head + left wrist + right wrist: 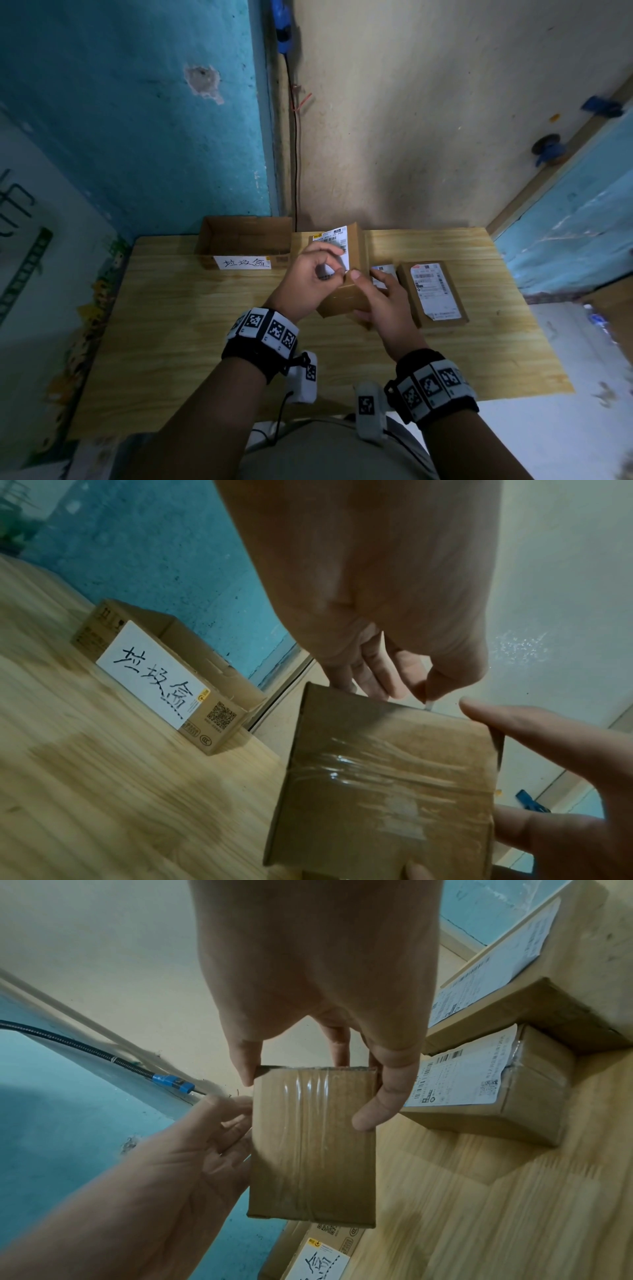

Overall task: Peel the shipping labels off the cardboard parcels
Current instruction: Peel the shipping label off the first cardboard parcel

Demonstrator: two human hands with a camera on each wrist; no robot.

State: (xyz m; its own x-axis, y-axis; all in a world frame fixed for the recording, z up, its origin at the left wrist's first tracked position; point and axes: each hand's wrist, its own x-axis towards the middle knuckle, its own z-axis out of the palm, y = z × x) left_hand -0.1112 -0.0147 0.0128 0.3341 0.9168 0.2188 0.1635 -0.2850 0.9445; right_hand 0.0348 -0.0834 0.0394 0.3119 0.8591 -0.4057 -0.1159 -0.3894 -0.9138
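Observation:
A small brown cardboard parcel (346,298) is held tilted above the wooden table (205,325). My right hand (373,294) grips it from the right, thumb on the near taped face (311,1137) and fingers behind. A white shipping label (334,245) covers the parcel's far upper face. My left hand (337,271) pinches the label's near edge between thumb and forefinger; in the left wrist view a white sliver of the label (428,703) shows at those fingertips. The parcel hides most of the label from both wrist cameras.
An open cardboard box (245,240) with a handwritten white sign (245,263) stands at the back left. A flat labelled parcel (433,294) lies to the right, and another labelled parcel (479,1085) sits just behind my right hand. Walls close the table's far side.

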